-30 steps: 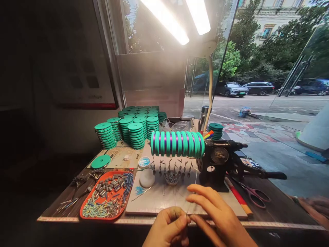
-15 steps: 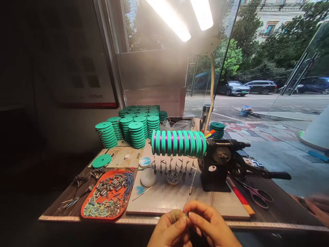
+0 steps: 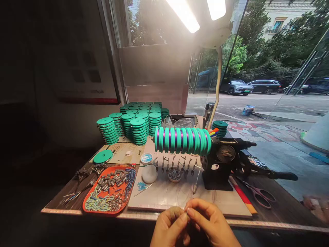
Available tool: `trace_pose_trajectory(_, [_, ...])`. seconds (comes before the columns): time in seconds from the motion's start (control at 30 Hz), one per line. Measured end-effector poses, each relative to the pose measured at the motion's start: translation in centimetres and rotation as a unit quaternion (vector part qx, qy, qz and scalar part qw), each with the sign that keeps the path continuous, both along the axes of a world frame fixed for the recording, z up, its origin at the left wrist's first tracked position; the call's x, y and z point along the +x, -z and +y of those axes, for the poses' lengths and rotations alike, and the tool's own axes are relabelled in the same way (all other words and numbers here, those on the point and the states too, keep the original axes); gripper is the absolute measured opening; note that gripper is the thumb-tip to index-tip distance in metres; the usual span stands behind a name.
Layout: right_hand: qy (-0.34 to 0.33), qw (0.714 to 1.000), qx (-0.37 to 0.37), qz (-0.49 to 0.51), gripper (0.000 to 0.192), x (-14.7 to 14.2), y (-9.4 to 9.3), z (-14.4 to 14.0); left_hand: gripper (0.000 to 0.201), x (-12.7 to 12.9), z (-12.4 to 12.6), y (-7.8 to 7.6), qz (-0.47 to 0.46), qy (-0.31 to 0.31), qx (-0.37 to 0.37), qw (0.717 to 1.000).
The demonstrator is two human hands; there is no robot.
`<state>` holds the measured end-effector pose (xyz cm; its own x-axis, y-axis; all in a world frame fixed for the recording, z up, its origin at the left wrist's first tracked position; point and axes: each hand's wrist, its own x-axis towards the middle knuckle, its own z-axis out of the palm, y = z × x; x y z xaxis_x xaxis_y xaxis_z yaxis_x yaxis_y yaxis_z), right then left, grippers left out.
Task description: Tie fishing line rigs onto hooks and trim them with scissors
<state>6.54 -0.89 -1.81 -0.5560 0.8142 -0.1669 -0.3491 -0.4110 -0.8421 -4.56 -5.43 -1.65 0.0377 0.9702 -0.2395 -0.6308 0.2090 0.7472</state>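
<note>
My left hand (image 3: 171, 224) and my right hand (image 3: 209, 219) meet at the table's front edge, thumbs and forefingers pinched together fingertip to fingertip. A thin fishing line runs into the pinch from a small metal sinker (image 3: 194, 188) hanging just beyond; what else the fingertips hold is too small to make out. Above, a row of green foam spools (image 3: 182, 140) wound with purple line sits on the shaft of a black hand-cranked winder (image 3: 223, 157). Several metal swivels and sinkers (image 3: 183, 165) dangle below the spools.
An orange tray (image 3: 86, 202) of sinkers and small tubes lies left. Stacked green spools (image 3: 138, 132) stand behind. A bowl of beads (image 3: 174, 174), a white round lid (image 3: 149, 174) and blue-tipped pieces (image 3: 143, 186) rest on the board. Scissors (image 3: 262, 197) lie right; a lamp (image 3: 217, 31) hangs above.
The view has shifted slightly, so the scene sits a little to the right. My hands stay pinched together; the small greenish bit seen between the fingertips is now hidden.
</note>
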Motion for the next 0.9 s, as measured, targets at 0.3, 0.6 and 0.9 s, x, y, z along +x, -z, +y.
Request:
trace_pose_trajectory(0.3, [-0.071,0.986,-0.104,0.111,0.026,-0.3,-0.4,-0.4,0.041,-0.2,-0.1,0.7,0.068,0.018,0.008,0.997])
trace_pose_trajectory(0.6, [-0.081,0.983,-0.115,0.115,0.022,0.3,-0.4,-0.5,0.037,0.1,-0.3,0.8,0.032,0.022,0.007,0.999])
trace_pose_trajectory(0.9, [-0.058,0.981,-0.130,0.132,0.019,-0.2,0.6,-0.6,0.032,0.2,-0.7,0.6,-0.018,0.013,-0.006,1.000])
